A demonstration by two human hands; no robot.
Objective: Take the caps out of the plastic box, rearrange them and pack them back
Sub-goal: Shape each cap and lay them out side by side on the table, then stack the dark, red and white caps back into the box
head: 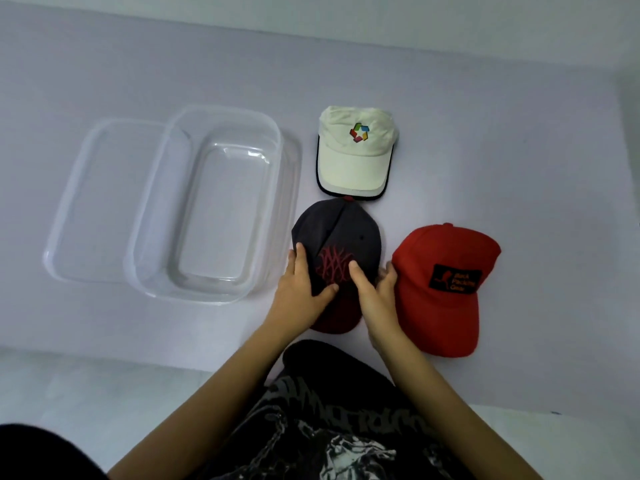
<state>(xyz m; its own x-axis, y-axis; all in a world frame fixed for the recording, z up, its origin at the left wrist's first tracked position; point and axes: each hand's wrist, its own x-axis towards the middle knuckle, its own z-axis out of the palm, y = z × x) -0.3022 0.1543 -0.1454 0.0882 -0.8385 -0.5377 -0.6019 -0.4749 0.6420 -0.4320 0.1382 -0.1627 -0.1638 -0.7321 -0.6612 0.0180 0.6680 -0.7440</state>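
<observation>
A dark grey cap (pixel 341 233) with a red brim and red stitching lies on the table near me. My left hand (pixel 301 289) grips its left side and my right hand (pixel 375 292) holds its right side, thumbs on the front panel. A white cap (pixel 356 157) with a coloured logo lies just beyond it. A red cap (pixel 446 282) with a black patch lies to the right, touching my right hand. The clear plastic box (pixel 162 216) stands open with nothing in it at the left.
The box's clear lid (pixel 79 202) lies flat under or beside the box, sticking out to its left. The pale table (pixel 519 150) ends at a wall behind. My patterned dark clothing (pixel 329 427) is at the near edge.
</observation>
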